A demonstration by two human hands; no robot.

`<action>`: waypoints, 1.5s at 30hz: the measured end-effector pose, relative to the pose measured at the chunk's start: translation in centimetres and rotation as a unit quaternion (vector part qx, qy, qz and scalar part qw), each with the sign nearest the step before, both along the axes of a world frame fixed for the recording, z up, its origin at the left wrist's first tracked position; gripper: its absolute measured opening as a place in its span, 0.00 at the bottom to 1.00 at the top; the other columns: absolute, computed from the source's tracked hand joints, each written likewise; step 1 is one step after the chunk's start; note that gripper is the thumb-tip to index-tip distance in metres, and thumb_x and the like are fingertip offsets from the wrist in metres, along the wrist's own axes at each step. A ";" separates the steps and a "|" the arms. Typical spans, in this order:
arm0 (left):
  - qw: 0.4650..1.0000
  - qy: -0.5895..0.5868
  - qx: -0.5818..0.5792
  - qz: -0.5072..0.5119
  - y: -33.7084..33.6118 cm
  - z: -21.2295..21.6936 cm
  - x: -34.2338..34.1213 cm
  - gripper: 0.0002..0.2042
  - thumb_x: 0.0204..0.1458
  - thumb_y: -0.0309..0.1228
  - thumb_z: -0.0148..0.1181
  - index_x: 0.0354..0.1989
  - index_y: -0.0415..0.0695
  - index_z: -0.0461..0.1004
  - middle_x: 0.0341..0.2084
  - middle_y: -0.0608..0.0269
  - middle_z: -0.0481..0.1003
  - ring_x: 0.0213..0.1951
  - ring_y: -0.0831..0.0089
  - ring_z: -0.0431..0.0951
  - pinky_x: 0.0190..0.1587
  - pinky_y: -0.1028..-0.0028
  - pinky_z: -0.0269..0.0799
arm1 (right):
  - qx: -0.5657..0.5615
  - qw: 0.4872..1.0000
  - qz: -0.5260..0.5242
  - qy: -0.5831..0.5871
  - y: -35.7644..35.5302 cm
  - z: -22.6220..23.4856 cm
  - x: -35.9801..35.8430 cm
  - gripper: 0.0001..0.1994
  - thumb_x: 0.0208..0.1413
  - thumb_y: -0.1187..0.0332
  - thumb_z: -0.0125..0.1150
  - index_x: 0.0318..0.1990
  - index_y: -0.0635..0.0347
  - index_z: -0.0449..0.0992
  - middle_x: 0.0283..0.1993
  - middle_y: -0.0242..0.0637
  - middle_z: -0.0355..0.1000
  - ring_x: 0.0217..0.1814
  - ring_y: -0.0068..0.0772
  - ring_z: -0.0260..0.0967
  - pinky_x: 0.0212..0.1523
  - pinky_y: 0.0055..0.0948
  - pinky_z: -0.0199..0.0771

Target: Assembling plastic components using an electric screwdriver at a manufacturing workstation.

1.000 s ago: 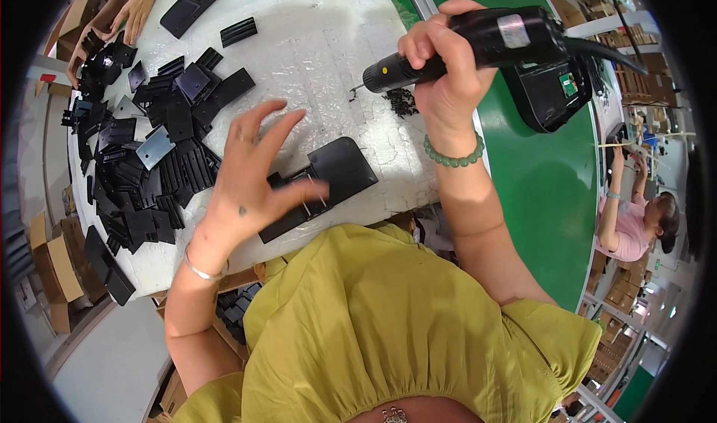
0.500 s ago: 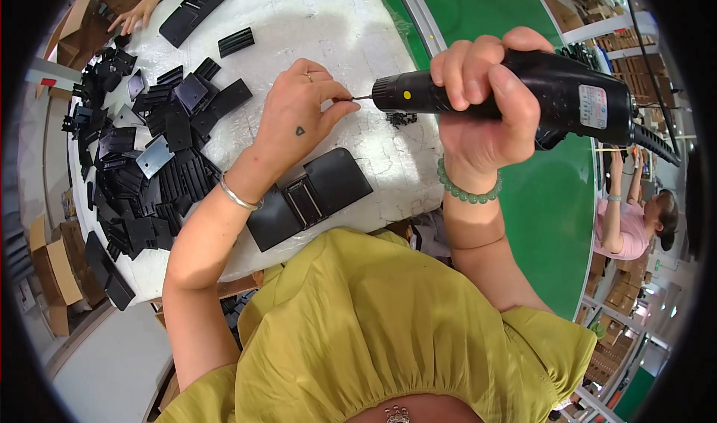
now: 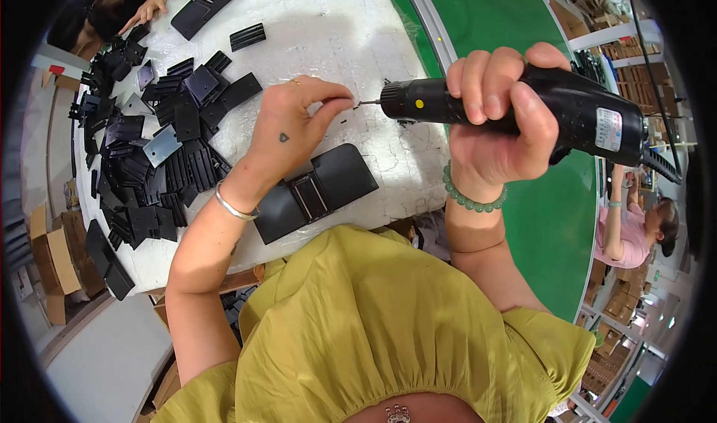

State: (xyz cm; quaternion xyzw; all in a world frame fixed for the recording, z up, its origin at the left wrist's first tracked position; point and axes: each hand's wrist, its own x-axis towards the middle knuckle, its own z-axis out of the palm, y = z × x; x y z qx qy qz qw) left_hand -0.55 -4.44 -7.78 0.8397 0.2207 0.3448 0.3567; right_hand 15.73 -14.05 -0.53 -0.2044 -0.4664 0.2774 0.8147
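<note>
My right hand [image 3: 489, 150] is wrapped round a black corded electric screwdriver [image 3: 586, 113], held level with its thin bit pointing left. My left hand [image 3: 287, 124] is closed in a pinch just short of the bit's tip. A tiny dark piece, possibly a screw [image 3: 358, 105], shows between the fingertips and the bit; whether the fingers still grip it is unclear. Below the left hand, near the table's front edge, lies a flat black panel [image 3: 347, 175] with a slotted middle section, partly hidden by my left wrist. Small dark bits [image 3: 405, 122] peek out beneath the screwdriver.
A heap of black plastic parts [image 3: 190, 117] covers the table's left side. Another black panel [image 3: 213, 5] and a ribbed piece [image 3: 248, 37] lie farther back. Another person's hand [image 3: 153, 6] reaches in at the far left. A green surface [image 3: 538, 236] borders the table's right.
The screwdriver and my right hand have shifted slightly right, and the bit has drawn back from my left fingertips. The tiny dark piece now shows at its tip. The other person leans farther in.
</note>
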 end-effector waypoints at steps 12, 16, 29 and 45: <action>0.605 -0.764 -0.182 0.130 7.0 5.8 -19.9 0.37 0.51 0.36 0.53 0.63 0.35 0.38 0.52 0.31 0.56 0.43 0.52 0.68 0.43 0.62 0.66 | -0.078 0.996 -0.002 0.047 0.5 -1.6 -0.8 0.15 0.45 0.77 0.49 0.43 0.64 0.61 0.20 0.36 0.61 0.18 0.26 0.57 0.24 0.31 0.64; 0.837 -0.436 -0.315 0.095 2.5 4.5 -11.7 0.22 0.52 0.28 0.51 0.55 0.32 0.59 0.47 0.45 0.67 0.41 0.66 0.72 0.39 0.75 0.70 | -0.143 0.990 0.011 0.016 2.5 -3.5 -2.2 0.15 0.46 0.73 0.49 0.44 0.60 0.64 0.19 0.33 0.57 0.18 0.25 0.54 0.28 0.32 0.62; 0.977 0.037 -0.208 0.005 -1.1 -1.3 -4.1 0.15 0.43 0.29 0.65 0.41 0.44 0.77 0.31 0.64 0.77 0.34 0.77 0.73 0.35 0.78 0.68 | -0.117 0.993 0.018 0.029 1.4 -1.3 -2.6 0.15 0.46 0.69 0.46 0.45 0.56 0.65 0.19 0.29 0.54 0.18 0.24 0.51 0.29 0.30 0.59; 0.996 0.019 0.086 -0.010 -2.5 1.4 -3.6 0.05 0.41 0.24 0.62 0.28 0.43 0.77 0.21 0.63 0.73 0.30 0.65 0.71 0.30 0.72 0.68 | -0.004 0.975 0.188 -0.123 -0.4 1.0 -1.8 0.19 0.48 0.71 0.47 0.50 0.55 0.61 0.20 0.26 0.59 0.18 0.19 0.53 0.29 0.25 0.58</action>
